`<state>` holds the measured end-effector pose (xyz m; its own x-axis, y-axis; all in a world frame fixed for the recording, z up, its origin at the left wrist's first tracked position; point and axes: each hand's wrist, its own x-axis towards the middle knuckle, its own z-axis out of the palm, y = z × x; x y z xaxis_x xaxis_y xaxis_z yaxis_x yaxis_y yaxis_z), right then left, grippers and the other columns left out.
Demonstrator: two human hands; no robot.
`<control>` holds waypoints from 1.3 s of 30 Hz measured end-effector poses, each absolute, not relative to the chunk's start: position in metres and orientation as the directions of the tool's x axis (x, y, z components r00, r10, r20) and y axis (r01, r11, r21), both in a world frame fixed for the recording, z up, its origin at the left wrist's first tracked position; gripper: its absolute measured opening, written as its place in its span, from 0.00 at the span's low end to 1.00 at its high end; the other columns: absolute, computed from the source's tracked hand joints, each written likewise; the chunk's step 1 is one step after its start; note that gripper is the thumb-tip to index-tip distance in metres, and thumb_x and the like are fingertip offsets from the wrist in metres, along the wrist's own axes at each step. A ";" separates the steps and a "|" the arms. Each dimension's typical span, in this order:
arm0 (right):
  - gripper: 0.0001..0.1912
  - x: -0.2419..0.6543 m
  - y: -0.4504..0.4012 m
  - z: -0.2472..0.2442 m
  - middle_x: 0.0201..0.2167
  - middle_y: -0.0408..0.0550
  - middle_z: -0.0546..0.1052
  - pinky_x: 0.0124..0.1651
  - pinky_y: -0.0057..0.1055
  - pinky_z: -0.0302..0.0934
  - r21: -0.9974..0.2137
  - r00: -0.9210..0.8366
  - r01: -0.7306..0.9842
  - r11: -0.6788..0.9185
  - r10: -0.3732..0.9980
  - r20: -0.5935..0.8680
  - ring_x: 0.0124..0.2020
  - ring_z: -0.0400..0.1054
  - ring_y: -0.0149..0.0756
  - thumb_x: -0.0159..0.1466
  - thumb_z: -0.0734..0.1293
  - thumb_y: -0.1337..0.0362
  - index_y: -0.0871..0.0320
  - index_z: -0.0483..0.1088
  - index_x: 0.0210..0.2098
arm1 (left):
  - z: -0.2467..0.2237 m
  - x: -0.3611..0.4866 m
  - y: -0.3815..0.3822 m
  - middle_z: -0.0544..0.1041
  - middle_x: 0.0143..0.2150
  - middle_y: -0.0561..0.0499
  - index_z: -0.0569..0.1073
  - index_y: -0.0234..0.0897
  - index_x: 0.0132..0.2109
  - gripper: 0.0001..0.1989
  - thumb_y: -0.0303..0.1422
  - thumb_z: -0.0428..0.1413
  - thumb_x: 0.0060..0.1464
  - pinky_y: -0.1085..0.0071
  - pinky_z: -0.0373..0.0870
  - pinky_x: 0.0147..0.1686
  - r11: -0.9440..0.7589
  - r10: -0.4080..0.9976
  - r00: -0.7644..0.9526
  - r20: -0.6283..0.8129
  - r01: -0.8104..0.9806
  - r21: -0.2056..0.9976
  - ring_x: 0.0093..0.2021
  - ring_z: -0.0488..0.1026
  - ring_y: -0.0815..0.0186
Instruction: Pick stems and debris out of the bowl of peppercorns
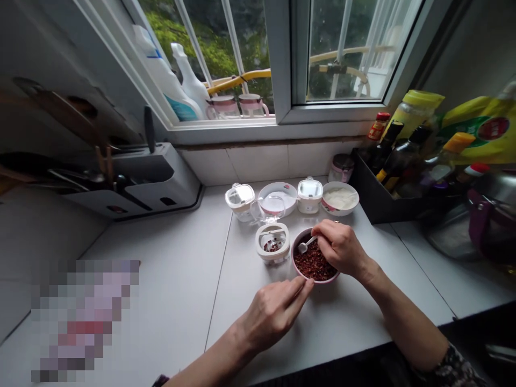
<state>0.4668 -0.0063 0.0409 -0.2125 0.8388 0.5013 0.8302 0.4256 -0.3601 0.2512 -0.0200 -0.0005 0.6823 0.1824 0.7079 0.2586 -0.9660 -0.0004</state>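
Our right hand (pixel 341 248) holds a small white spoon (pixel 305 245) over the bowl of dark red flakes (pixel 316 264); left fingers (pixel 307 284) touch its rim. Open container (pixel 272 243) just beside, some flakes inside.

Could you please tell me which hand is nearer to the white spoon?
The right. The right hand holds the spoon over the bowl; the left hand is at the bowl's near rim.

Left counter (pixel 173 274) open; raised clear lid (pixel 269 207) and back-row containers (pixel 275 200) block reach behind open jar (pixel 272 247).
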 end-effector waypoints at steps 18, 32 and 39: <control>0.11 0.468 -0.003 0.040 0.27 0.46 0.77 0.37 0.30 0.62 -0.630 -0.009 0.714 0.306 0.903 0.429 0.30 0.71 0.35 0.60 0.58 0.72 0.57 0.71 0.29 | 0.003 0.251 -0.020 0.79 0.39 0.40 0.71 0.25 0.51 0.12 0.21 0.46 0.66 0.73 0.75 0.25 -0.967 0.177 0.692 0.700 0.253 -0.005 0.31 0.78 0.65; 0.11 0.462 -0.006 0.036 0.29 0.47 0.78 0.38 0.30 0.63 -0.596 -0.001 0.755 0.274 0.909 0.417 0.31 0.72 0.36 0.60 0.59 0.72 0.57 0.71 0.29 | 0.000 0.250 -0.020 0.79 0.40 0.41 0.70 0.25 0.53 0.13 0.21 0.46 0.65 0.73 0.76 0.28 -0.969 0.185 0.692 0.698 0.247 0.012 0.33 0.78 0.65; 0.11 0.465 -0.004 0.039 0.25 0.44 0.77 0.35 0.29 0.61 -0.702 0.091 0.678 0.218 0.923 0.374 0.28 0.70 0.34 0.60 0.59 0.70 0.57 0.72 0.28 | -0.001 0.249 -0.020 0.79 0.41 0.40 0.69 0.26 0.55 0.15 0.21 0.46 0.65 0.74 0.76 0.29 -0.968 0.186 0.706 0.684 0.249 0.007 0.34 0.78 0.66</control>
